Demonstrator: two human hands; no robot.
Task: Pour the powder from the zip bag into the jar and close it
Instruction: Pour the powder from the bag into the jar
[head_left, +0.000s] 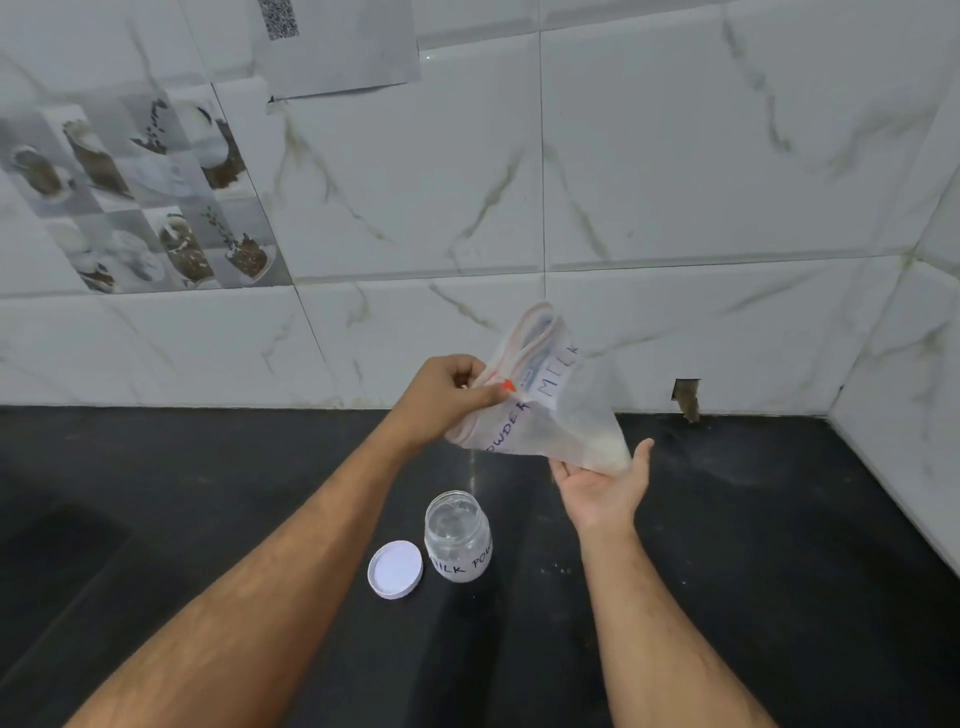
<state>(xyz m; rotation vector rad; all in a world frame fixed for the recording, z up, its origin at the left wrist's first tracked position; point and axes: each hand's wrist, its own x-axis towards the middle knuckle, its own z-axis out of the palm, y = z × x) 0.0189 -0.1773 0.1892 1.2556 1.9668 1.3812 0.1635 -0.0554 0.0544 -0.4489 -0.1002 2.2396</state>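
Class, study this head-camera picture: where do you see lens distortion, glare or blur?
Head view: wide-angle bending bows the wall tile seams and the counter edge; a bright streak of glare runs down the dark counter behind the jar; the zip bag is slightly soft, its lettering still readable; the left hand is sharp enough.

Black counter, marble-tiled wall, taped paper

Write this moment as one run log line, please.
left hand: pinches zip bag top | right hand: open under bag | jar: open, upright | lid: on counter, beside jar
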